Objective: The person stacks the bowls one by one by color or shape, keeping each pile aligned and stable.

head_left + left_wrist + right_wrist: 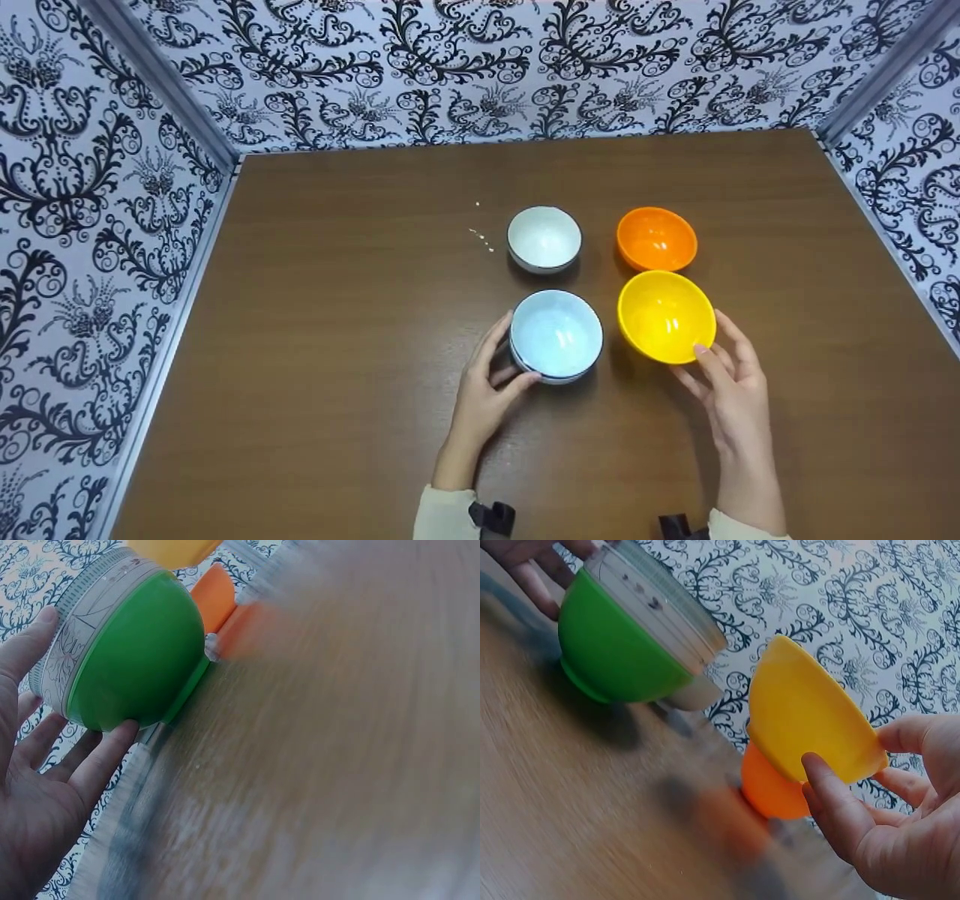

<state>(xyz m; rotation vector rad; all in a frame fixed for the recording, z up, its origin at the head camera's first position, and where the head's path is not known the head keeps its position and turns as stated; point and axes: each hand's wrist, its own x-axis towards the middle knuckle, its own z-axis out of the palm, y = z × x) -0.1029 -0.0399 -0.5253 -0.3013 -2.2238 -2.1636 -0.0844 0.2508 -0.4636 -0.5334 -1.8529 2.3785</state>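
My left hand [484,394] holds a nested stack of bowls by its left side, thumb at the near rim. The top bowl [556,334] is pale blue inside; from the side, patterned rims show above a green bowl [142,652] at the bottom. A yellow bowl [666,316] is gripped at its near right rim by my right hand [739,401], thumb on the rim and fingers below. It tilts in the right wrist view and overlaps an orange bowl [656,236] behind it. Behind the stack stands a white bowl [544,236].
The brown wooden table [360,337] is bounded at the back and sides by panels [457,75] with black scroll patterns. A few small white specks [481,237] lie left of the white bowl.
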